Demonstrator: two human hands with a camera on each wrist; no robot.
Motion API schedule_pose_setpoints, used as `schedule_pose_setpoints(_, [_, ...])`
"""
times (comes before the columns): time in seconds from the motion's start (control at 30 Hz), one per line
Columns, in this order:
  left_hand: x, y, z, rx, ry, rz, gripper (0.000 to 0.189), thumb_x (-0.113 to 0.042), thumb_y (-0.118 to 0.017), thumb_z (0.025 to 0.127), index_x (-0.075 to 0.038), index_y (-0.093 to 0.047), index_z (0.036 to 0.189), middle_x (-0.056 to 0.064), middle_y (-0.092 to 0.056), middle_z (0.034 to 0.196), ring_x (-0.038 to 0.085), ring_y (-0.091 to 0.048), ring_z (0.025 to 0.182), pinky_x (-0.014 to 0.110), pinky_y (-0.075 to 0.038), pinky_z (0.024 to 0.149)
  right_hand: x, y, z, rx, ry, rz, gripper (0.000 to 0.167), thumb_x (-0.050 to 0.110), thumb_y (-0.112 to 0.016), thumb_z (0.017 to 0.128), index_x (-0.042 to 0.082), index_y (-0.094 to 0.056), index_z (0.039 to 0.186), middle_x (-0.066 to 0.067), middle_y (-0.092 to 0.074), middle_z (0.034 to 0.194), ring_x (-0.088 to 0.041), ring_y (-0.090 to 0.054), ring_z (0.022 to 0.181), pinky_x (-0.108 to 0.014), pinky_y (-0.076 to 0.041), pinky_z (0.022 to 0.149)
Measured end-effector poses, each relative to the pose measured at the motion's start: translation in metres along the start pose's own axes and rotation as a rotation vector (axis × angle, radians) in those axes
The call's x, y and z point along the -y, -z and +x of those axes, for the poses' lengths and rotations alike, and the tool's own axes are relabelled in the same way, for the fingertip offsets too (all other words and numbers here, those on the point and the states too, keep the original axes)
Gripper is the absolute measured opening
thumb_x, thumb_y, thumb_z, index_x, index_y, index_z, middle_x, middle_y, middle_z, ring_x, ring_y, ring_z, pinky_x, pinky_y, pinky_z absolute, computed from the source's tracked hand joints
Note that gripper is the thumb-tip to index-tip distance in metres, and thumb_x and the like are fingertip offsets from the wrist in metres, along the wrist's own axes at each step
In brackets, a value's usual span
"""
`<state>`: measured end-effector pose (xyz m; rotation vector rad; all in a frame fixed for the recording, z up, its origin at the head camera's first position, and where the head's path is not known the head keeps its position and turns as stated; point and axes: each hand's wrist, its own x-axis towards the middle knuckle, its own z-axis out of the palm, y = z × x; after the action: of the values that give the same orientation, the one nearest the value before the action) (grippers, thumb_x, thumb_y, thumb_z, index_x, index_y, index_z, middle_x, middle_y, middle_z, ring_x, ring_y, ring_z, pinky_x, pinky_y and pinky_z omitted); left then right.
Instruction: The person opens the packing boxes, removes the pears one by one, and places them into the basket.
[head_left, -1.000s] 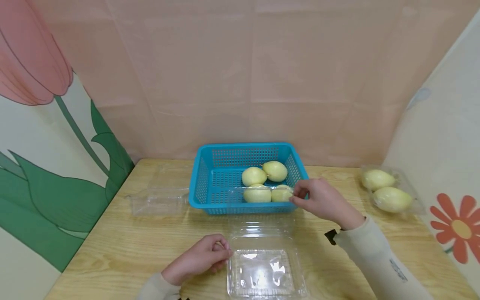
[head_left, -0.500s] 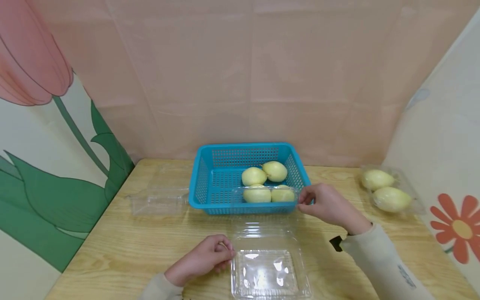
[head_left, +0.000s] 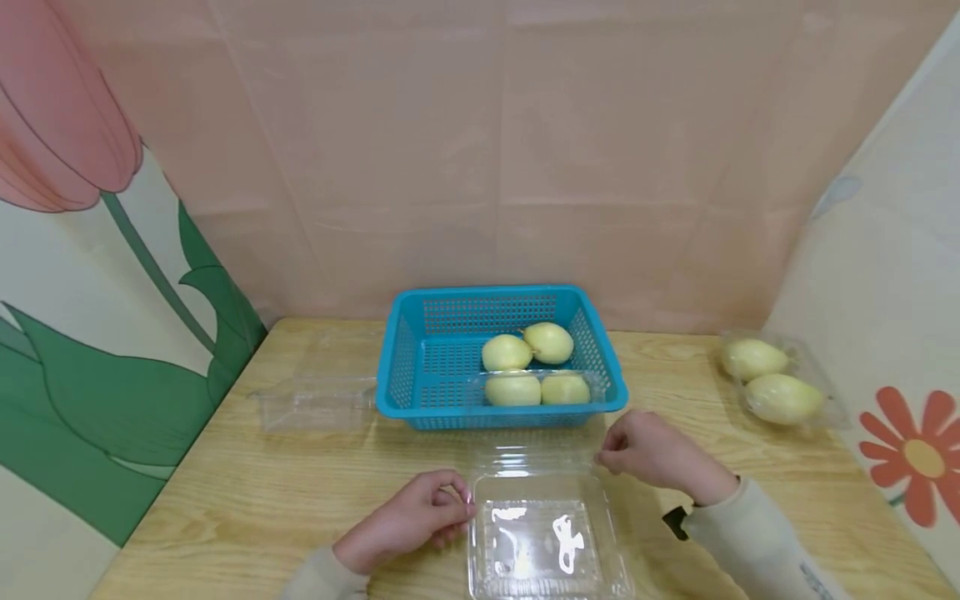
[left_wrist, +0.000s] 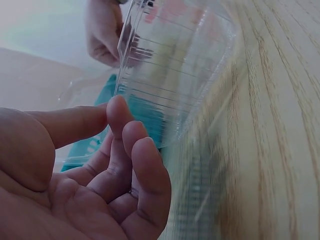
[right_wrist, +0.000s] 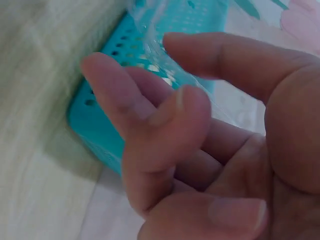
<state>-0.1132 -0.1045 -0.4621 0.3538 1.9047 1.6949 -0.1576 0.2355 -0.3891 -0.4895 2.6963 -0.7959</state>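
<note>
Wooden table (head_left: pixel 225 500): 1 basket (head_left: pixel 402 367), 6 fruits (head_left: pixel 548 342), 3 clear boxes (head_left: pixel 536 542), left hand (head_left: pixel 412 512) in pinch on 1 rim (head_left: pixel 472 550), right hand (head_left: pixel 654 450) loose.

Clear clamshell (head_left: pixel 547 546) lies opened on the worktop (head_left: pixel 225 500). Left hand (head_left: pixel 408 512) pinches its left edge; right hand (head_left: pixel 660 454) sits just beside its right side. Blue basket (head_left: pixel 427 414) behind contains four pale fruits (head_left: pixel 549 342). Clear pack (head_left: pixel 808 360) at right contains two; clear plastic containers (head_left: pixel 318 406) stand at left.

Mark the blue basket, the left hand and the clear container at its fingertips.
Blue basket (head_left: pixel 447 362): head view, bare floor inside.
Left hand (head_left: pixel 406 514): head view, back of hand.
Clear container (head_left: pixel 538 533): head view, bottom of near half.
</note>
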Motion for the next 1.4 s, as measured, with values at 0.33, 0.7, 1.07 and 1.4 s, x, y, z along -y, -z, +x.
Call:
schedule_pose_setpoints(0.33, [0.005,-0.004,0.002,-0.005,0.014,-0.007,0.013,-0.012,-0.064,0.096,-0.001,-0.060,0.101,0.014,-0.069,0.080,0.014,-0.056,0.063,0.023,-0.048,0.054,-0.013,-0.010,0.000,0.029,-0.045,0.069,0.011,0.012,-0.067,0.086,0.013,-0.071,0.076,0.003,-0.066,0.069,-0.012,-0.051,0.060,-0.026,-0.043,0.052])
schedule_pose_setpoints(0.7, [0.002,-0.003,0.000,0.032,0.028,-0.019,0.025,-0.014,-0.061,0.098,0.004,-0.062,0.115,0.017,-0.072,0.086,0.013,-0.059,0.065,0.023,-0.049,0.056,-0.032,0.009,-0.006,-0.011,-0.090,0.079,0.012,0.016,-0.069,0.089,0.009,-0.072,0.080,0.002,-0.070,0.074,-0.017,-0.060,0.071,-0.033,-0.048,0.060])
schedule_pose_setpoints(1.07, [0.006,-0.002,-0.001,0.037,0.039,-0.004,0.024,-0.014,-0.059,0.100,0.005,-0.061,0.115,0.011,-0.071,0.083,0.015,-0.057,0.065,0.025,-0.049,0.056,-0.080,0.044,-0.022,-0.017,-0.218,0.087,0.017,0.020,-0.066,0.095,0.005,-0.073,0.091,-0.002,-0.072,0.082,-0.021,-0.065,0.078,-0.034,-0.050,0.061])
schedule_pose_setpoints(1.4, [0.006,0.000,-0.003,0.042,0.038,0.018,0.023,-0.014,-0.059,0.100,0.006,-0.062,0.110,0.012,-0.069,0.083,0.015,-0.057,0.066,0.024,-0.049,0.055,-0.119,0.073,-0.040,-0.084,-0.278,-0.026,0.027,0.029,-0.065,0.097,0.004,-0.073,0.100,-0.002,-0.075,0.083,-0.020,-0.066,0.076,-0.034,-0.052,0.062])
